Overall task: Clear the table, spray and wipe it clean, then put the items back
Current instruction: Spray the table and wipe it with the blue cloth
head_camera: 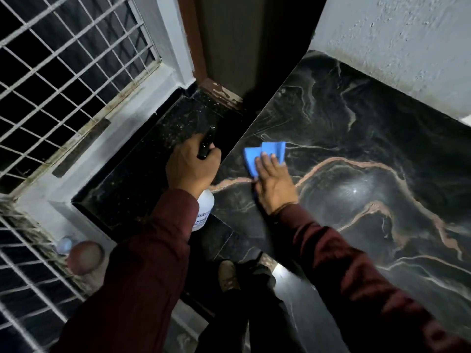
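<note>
Where the dark marble counter (pixel 356 154) meets its left edge, a blue cloth (pixel 262 155) lies flat on the stone, folded into a few layers, with its far corners showing beyond the fingertips. The right hand (pixel 274 184) rests palm-down on the cloth's near part, fingers (pixel 266 163) straight and close together, pressing the cloth against the counter rather than curling round it. The right arm reaches forward and to the left across the stone in a dark red sleeve (pixel 356 271), the wrist low and near the surface.

Just left of the cloth, off the counter's edge, the left hand (pixel 192 166) grips a spray bottle (pixel 204 207). Its fingers are curled round the neck below the black nozzle (pixel 207 143), which juts up and away past the knuckles. The white body hangs below the hand, with a printed label that is too blurred to read. The left forearm, also sleeved in dark red, comes up from the lower left with the back of the hand towards the camera.

A pale orange vein runs across the counter under the right hand, and a light glares off the stone to the right. Under the bottle is a black speckled ledge (pixel 153 161), bordered by a white window grille (pixel 71 67). A round brown object (pixel 85 257) sits on the sill at lower left. A foot (pixel 228 275) shows on the floor below.
</note>
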